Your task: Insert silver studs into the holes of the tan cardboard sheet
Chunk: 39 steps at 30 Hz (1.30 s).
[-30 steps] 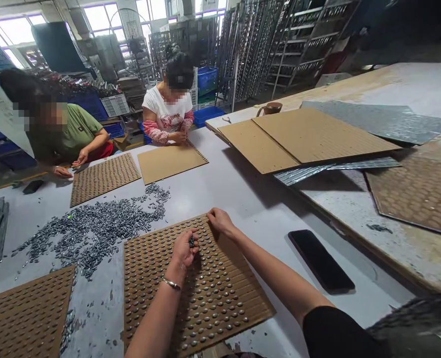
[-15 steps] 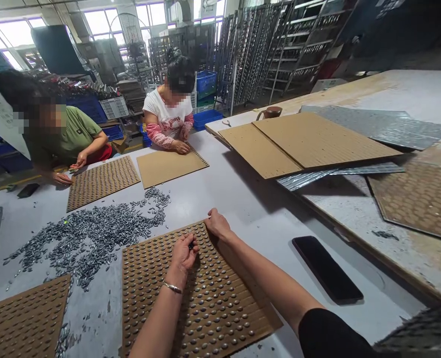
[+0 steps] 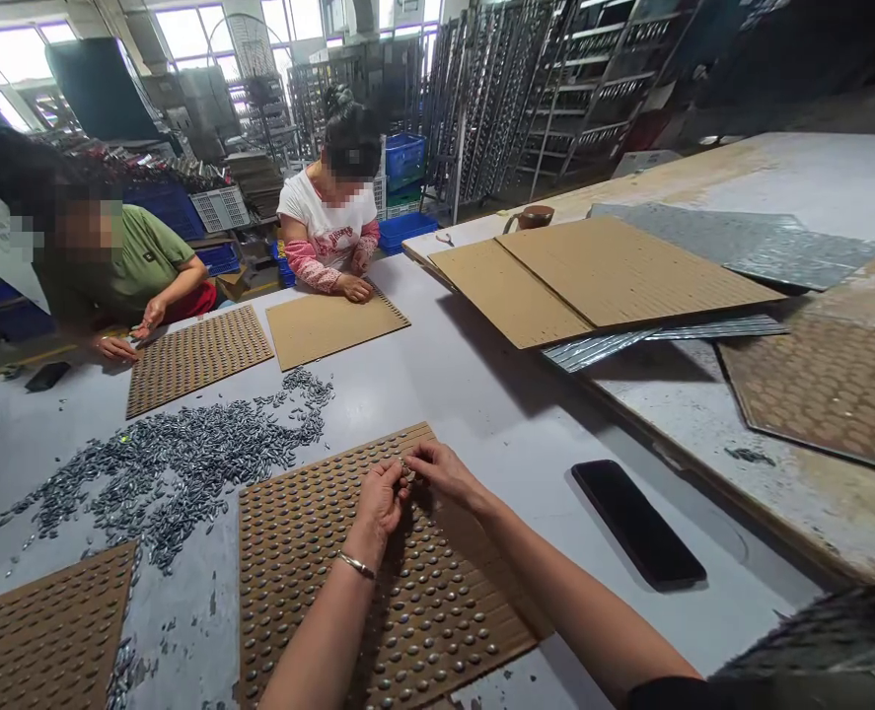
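A brown perforated board [image 3: 311, 582] lies before me on the grey table [image 3: 473, 394], most of its holes filled with small dark metal pieces. My left hand [image 3: 382, 498], with a bracelet at the wrist, is curled over the board's upper middle and holds small metal pieces. My right hand [image 3: 441, 468] meets it fingertip to fingertip, pinching a small metal piece [image 3: 409, 475] between both hands. A loose heap of the same grey metal pieces [image 3: 178, 454] spreads on the table to the upper left of the board.
A black phone [image 3: 636, 523] lies right of the board. Another perforated board [image 3: 44, 621] sits at lower left. Across the table two people work at their own boards [image 3: 196, 357] [image 3: 333, 325]. Stacked cardboard sheets [image 3: 600, 276] and metal sheets cover the raised table at right.
My right hand left the board's top edge and came in to meet my left hand. The left hand shifted slightly right. The view tilted a little.
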### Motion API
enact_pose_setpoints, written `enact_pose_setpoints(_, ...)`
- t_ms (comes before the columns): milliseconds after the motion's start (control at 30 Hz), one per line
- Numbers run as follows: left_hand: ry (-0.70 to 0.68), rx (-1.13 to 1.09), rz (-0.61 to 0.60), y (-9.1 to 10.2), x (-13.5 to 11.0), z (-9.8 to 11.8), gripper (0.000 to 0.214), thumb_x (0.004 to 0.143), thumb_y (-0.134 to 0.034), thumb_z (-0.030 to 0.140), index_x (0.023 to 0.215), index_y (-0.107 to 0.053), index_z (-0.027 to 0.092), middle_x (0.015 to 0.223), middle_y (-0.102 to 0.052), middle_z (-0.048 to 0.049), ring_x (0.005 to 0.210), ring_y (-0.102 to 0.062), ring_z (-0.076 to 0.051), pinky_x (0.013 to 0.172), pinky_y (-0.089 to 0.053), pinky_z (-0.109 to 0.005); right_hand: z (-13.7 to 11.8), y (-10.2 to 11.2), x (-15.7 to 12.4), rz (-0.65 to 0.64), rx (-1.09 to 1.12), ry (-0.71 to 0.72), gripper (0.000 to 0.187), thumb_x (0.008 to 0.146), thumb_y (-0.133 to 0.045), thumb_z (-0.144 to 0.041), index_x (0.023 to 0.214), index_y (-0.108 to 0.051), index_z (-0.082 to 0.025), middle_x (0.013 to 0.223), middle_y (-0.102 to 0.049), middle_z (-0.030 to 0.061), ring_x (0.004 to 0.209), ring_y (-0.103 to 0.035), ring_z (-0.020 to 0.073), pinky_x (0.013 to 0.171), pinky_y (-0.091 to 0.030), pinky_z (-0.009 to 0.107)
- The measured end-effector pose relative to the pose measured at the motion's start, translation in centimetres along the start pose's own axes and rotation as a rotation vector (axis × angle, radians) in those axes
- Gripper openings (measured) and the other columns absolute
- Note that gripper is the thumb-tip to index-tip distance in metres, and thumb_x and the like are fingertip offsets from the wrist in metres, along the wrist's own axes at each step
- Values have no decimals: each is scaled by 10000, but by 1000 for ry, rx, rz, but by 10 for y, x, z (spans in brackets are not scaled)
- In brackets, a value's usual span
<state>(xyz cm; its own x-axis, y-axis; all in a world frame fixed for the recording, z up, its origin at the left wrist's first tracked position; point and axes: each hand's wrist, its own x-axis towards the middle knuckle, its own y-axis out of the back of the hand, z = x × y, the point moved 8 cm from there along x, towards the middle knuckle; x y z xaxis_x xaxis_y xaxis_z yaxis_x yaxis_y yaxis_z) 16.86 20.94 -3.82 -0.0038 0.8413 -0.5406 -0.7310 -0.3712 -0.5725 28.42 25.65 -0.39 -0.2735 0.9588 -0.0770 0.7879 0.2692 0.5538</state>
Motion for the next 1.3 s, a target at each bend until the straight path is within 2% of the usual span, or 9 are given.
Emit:
enact_pose_setpoints(133,-24,-18,63,10,1,7,269,652,-837,207,701,-585,125,654,-587,-10,525,-506,-61,406,-335,-136,9,16,24,111,-235,-89,262,929,-471,-320,823,-664,-177,783,-691,40,739,-615,172,667,-419,251)
enact_pose_setpoints(233,-23,-25,83,17,-1,9,257,648,-831,206,700,-592,127,657,-589,-13,527,-510,-63,411,-345,-137,12,12,35,108,-350,-141,257,939,-478,-321,874,-688,-189,855,-715,68,811,-636,190,696,-408,254)
enact_pose_setpoints(433,-1,-22,112,25,-1,6,232,651,-820,180,696,-600,124,635,-579,-8,505,-504,-63,405,-347,-138,16,3,47,21,-509,-223,347,953,-437,-360,902,-715,-158,961,-726,148,881,-667,234,689,-406,271)
enact_pose_setpoints(600,-2,-22,112,23,-2,8,219,680,-798,167,676,-583,125,633,-570,-9,502,-499,-61,399,-343,-135,17,6,61,-118,-553,-197,320,916,-481,-337,849,-736,-156,934,-739,133,858,-670,228,649,-395,254)
enact_pose_setpoints(733,-10,-16,103,20,-4,9,226,692,-788,161,668,-566,131,626,-557,-7,492,-490,-60,397,-344,-139,12,7,62,-161,-584,-177,342,937,-466,-354,886,-740,-157,965,-740,132,869,-672,226,655,-405,251)
enact_pose_setpoints(933,-16,0,94,19,-4,6,220,683,-777,162,674,-558,136,631,-564,-10,511,-506,-64,409,-355,-138,2,6,55,-121,-651,-167,372,971,-454,-400,1035,-708,-136,1060,-717,173,974,-664,261,719,-425,276)
enact_pose_setpoints(1067,-31,21,88,20,-3,8,223,695,-783,238,737,-592,130,634,-577,-12,513,-511,-70,408,-347,-144,-3,14,50,-97,-645,-153,399,970,-474,-460,994,-702,-134,1014,-719,161,937,-660,263,698,-418,277)
enact_pose_setpoints(1167,-46,56,79,19,-4,9,302,722,-774,365,818,-621,123,623,-589,-15,483,-497,-75,384,-306,-150,-14,14,30,-81,-598,-96,418,1015,-379,-455,999,-689,-175,946,-716,97,867,-647,206,686,-409,255)
enact_pose_setpoints(1300,-79,176,34,8,-10,3,476,678,-768,577,776,-585,149,595,-565,15,446,-471,-76,367,-266,-164,-49,-7,-15,-118,-456,254,238,989,-477,-302,1037,-691,-209,948,-680,57,856,-603,171,729,-408,241)
